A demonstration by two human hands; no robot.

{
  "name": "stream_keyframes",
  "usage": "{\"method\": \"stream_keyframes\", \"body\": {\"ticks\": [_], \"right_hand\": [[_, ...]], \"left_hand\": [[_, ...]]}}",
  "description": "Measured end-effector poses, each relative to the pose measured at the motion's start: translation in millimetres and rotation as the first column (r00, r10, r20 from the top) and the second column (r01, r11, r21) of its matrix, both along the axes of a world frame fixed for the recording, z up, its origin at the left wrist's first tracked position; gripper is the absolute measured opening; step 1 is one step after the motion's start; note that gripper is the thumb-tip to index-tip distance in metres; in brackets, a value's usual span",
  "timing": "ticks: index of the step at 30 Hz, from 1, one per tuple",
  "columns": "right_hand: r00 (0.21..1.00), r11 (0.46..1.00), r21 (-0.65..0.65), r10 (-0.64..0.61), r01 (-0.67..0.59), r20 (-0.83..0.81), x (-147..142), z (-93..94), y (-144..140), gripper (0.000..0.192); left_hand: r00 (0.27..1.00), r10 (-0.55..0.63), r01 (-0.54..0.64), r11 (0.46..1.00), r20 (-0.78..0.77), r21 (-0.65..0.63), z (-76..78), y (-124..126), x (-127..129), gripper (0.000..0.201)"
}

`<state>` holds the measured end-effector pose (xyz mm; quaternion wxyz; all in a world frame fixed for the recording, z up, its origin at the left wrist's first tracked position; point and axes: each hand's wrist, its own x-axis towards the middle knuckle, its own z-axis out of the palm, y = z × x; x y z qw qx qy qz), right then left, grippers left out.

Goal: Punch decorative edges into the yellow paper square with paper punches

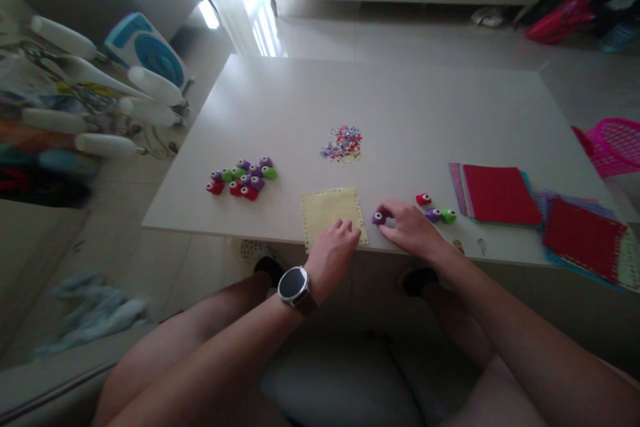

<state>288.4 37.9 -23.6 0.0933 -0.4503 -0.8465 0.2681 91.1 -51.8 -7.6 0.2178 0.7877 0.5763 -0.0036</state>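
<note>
A pale yellow paper sheet (327, 210) with small notches punched along its edges lies at the table's near edge. My left hand (334, 250), with a watch on its wrist, rests on the sheet's lower right part, fingers curled and holding it there. Just right of the sheet, my right hand (407, 228) pinches a small purple craft punch (379, 218) between thumb and fingers. Beside that hand are a red punch (423, 199), another purple punch (433, 215) and a green punch (449, 216).
Several more punches (245, 179) are grouped on the left. Coloured confetti (345, 143) is heaped mid-table. A stack of coloured sheets (503, 193) lies right, next to a pile of notched sheets (583, 240) overhanging the white table's (425, 113) near edge. A pink basket (617, 147) stands beyond.
</note>
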Motion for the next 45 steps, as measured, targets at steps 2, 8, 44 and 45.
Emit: {"method": "stream_keyframes", "body": {"ticks": [2, 8, 44, 45], "right_hand": [[1.000, 1.000, -0.003, 0.000, 0.000, 0.016, 0.3, -0.5, 0.4, 0.015], [1.000, 0.999, -0.029, 0.014, -0.014, -0.008, 2.4, -7.3, 0.9, 0.019], [0.999, 0.993, -0.110, 0.034, -0.034, -0.002, -0.7, -4.3, -0.2, 0.013], [0.999, 0.993, -0.114, 0.032, -0.032, -0.004, -0.9, -4.0, -0.3, 0.013]], "left_hand": [[1.000, 0.001, -0.001, 1.000, -0.011, 0.006, -0.6, 0.5, 0.5, 0.022], [0.998, 0.026, -0.029, 0.999, 0.063, 0.041, -8.3, 2.6, -3.9, 0.022], [0.985, 0.093, -0.098, 0.995, 0.145, 0.025, -11.7, 8.3, -1.5, 0.019], [0.986, 0.094, -0.098, 0.995, 0.140, 0.022, -11.3, 8.5, -1.5, 0.019]]}}
